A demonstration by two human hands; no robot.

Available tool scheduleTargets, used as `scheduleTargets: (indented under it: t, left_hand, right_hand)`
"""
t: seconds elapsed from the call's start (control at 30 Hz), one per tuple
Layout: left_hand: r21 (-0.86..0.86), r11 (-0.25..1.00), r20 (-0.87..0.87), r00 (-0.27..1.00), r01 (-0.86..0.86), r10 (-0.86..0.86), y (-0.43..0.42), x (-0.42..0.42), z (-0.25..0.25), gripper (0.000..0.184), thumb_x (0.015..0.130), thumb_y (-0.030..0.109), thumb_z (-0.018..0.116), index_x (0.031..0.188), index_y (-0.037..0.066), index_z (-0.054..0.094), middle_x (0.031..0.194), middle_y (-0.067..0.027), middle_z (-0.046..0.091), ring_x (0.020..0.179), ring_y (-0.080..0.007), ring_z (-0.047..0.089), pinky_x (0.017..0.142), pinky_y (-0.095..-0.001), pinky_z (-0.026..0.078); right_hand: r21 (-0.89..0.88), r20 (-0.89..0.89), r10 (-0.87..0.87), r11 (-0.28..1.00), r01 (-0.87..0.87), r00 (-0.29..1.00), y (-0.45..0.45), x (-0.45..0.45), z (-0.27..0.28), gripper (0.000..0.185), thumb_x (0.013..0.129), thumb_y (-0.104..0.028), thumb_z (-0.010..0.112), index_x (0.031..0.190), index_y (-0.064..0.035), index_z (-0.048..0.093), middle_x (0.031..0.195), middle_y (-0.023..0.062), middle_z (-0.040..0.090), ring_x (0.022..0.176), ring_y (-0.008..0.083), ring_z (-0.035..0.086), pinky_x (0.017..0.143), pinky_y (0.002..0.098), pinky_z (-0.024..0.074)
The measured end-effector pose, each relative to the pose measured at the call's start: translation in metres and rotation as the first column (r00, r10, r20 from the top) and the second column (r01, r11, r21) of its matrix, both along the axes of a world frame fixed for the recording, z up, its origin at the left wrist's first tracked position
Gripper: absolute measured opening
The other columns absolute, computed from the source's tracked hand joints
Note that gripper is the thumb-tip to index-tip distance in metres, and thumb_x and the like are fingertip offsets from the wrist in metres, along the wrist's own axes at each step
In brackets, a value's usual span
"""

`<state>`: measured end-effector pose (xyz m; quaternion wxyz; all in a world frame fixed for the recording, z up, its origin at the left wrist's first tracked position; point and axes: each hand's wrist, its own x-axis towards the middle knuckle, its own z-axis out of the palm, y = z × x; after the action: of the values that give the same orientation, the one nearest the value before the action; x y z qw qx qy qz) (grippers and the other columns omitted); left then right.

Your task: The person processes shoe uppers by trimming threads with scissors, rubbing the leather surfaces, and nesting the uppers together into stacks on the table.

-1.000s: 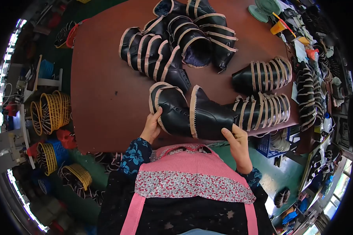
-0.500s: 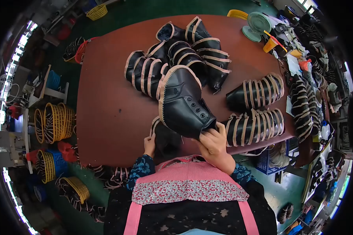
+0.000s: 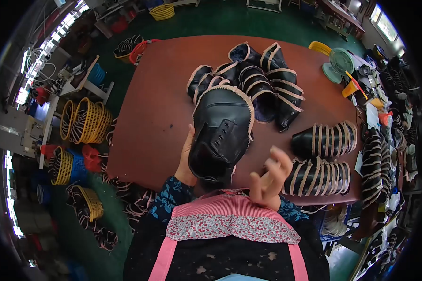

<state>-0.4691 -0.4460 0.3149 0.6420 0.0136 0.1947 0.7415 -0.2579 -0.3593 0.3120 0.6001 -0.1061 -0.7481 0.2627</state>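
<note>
Reddish-brown surface (image 3: pixel 150 136): we see bare room left of the upper; banded black stacks (image 3: pixel 324 139) line the right edge.
Left hand (image 3: pixel 187 161): our grip holds the black leather shoe upper (image 3: pixel 226 112) by its left side.
Right hand (image 3: pixel 271 180): our grip is open, apart.

We've got just the one head cam here, worn up top and looking forward and steeply down past our pink apron (image 3: pixel 232 218). Both hands sit pretty close to the lens, left hand (image 3: pixel 186 161) and right hand (image 3: pixel 272 180), with the black shoe upper (image 3: pixel 222 129) near mid-view. Our lens is super wide, so the edges curve off into black. We get the brown table (image 3: pixel 143 126) from above, its far edge included, plus green floor (image 3: pixel 220 22) beyond and a slanted window (image 3: pixel 383 23) top right.
</note>
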Motion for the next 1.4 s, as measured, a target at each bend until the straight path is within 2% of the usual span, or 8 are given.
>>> scheduleTargets:
  t: [0.1, 0.2, 0.33, 0.43, 0.5, 0.63, 0.73, 1.4]
  left_hand:
    - [0.239, 0.971, -0.210, 0.974, -0.031, 0.083, -0.015, 0.015, -0.021, 0.052, 0.107, 0.044, 0.050, 0.140, 0.004, 0.054, 0.134, -0.0124, 0.064, 0.117, -0.0237, 0.065, 0.105, -0.0388, 0.052]
    - [0.116, 0.982, -0.602, 0.776, -0.152, 0.191, -0.024, 0.038, -0.049, 0.044, 0.108, 0.033, 0.051, 0.140, 0.003, 0.055, 0.137, -0.0096, 0.062, 0.124, -0.0213, 0.060, 0.108, -0.0354, 0.049]
    - [-0.249, 0.961, -0.335, 0.942, -0.118, 0.029, -0.021, 0.049, -0.024, 0.037, 0.108, 0.026, 0.052, 0.137, 0.003, 0.056, 0.130, -0.0056, 0.063, 0.119, -0.0183, 0.058, 0.103, -0.0304, 0.048]
    - [-0.149, 0.803, -0.758, 0.588, -0.577, 0.283, -0.024, 0.036, -0.051, 0.032, 0.108, 0.026, 0.051, 0.127, 0.001, 0.060, 0.120, -0.0056, 0.064, 0.109, -0.0191, 0.057, 0.096, -0.0304, 0.047]
    - [0.311, 0.761, -0.941, -0.298, -0.570, 0.161, -0.035, 0.036, 0.002, 0.024, 0.106, 0.020, 0.053, 0.111, 0.000, 0.066, 0.110, -0.0076, 0.065, 0.101, -0.0217, 0.056, 0.091, -0.0337, 0.045]
    - [0.232, 0.935, -0.823, -0.566, -0.268, 0.042, -0.026, 0.052, 0.034, 0.023, 0.086, 0.015, 0.081, 0.099, -0.001, 0.071, 0.101, -0.0071, 0.073, 0.096, -0.0222, 0.064, 0.085, -0.0356, 0.050]
    - [-0.142, 0.965, -0.941, 0.333, -0.219, -0.063, -0.011, 0.071, 0.029, 0.022, 0.087, 0.013, 0.081, 0.102, -0.001, 0.073, 0.103, -0.0067, 0.074, 0.087, -0.0136, 0.067, 0.075, -0.0282, 0.054]
    - [0.033, 0.994, -0.997, -0.069, 0.104, 0.040, -0.006, 0.066, -0.007, 0.053, 0.088, 0.007, 0.074, 0.137, 0.000, 0.057, 0.136, -0.0170, 0.059, 0.127, -0.0269, 0.056, 0.107, -0.0396, 0.044]
  right_hand:
    - [-0.642, -0.047, 0.114, 0.757, -0.117, 0.992, 0.002, -0.019, 0.035, 0.059, 0.089, -0.016, 0.069, 0.142, 0.0006, 0.050, 0.151, 0.0193, 0.042, 0.134, 0.0299, 0.050, 0.107, 0.0455, 0.0431]
    - [-0.563, -0.714, 0.088, -0.662, -0.495, 0.694, 0.012, -0.016, 0.020, 0.046, 0.100, -0.021, 0.064, 0.139, -0.0002, 0.053, 0.138, 0.0139, 0.061, 0.129, 0.0313, 0.058, 0.112, 0.0458, 0.0444]
    - [-0.667, -0.679, 0.059, -0.465, -0.581, 0.732, 0.015, -0.014, 0.017, 0.035, 0.102, -0.020, 0.063, 0.131, -0.0002, 0.058, 0.128, 0.0159, 0.067, 0.116, 0.0293, 0.066, 0.104, 0.0426, 0.0525]
    - [-0.759, -0.606, 0.017, -0.313, -0.572, 0.795, 0.014, -0.009, 0.012, 0.034, 0.103, -0.018, 0.062, 0.130, 0.0011, 0.058, 0.127, 0.0157, 0.067, 0.113, 0.0284, 0.068, 0.099, 0.0425, 0.0549]
    - [-0.801, -0.580, 0.014, -0.191, -0.567, 0.815, 0.011, -0.007, 0.004, 0.033, 0.102, -0.016, 0.062, 0.130, 0.0006, 0.058, 0.124, 0.0141, 0.068, 0.110, 0.0260, 0.068, 0.098, 0.0399, 0.0553]
    - [-0.846, -0.520, 0.049, 0.103, -0.522, 0.853, -0.002, -0.008, 0.003, 0.030, 0.102, -0.013, 0.063, 0.128, 0.0011, 0.058, 0.119, 0.0098, 0.068, 0.104, 0.0180, 0.067, 0.093, 0.0334, 0.0549]
    - [-0.864, -0.345, 0.158, 0.332, -0.379, 0.925, -0.014, -0.004, 0.009, 0.029, 0.103, -0.012, 0.062, 0.127, 0.0018, 0.058, 0.116, 0.0081, 0.069, 0.103, 0.0147, 0.065, 0.092, 0.0302, 0.0536]
    - [-0.194, 0.433, -0.303, 0.888, 0.416, 0.849, 0.033, -0.011, -0.012, 0.083, 0.091, -0.037, 0.068, 0.155, 0.0015, 0.033, 0.161, 0.0282, 0.026, 0.151, 0.0417, 0.022, 0.121, 0.0509, 0.0143]
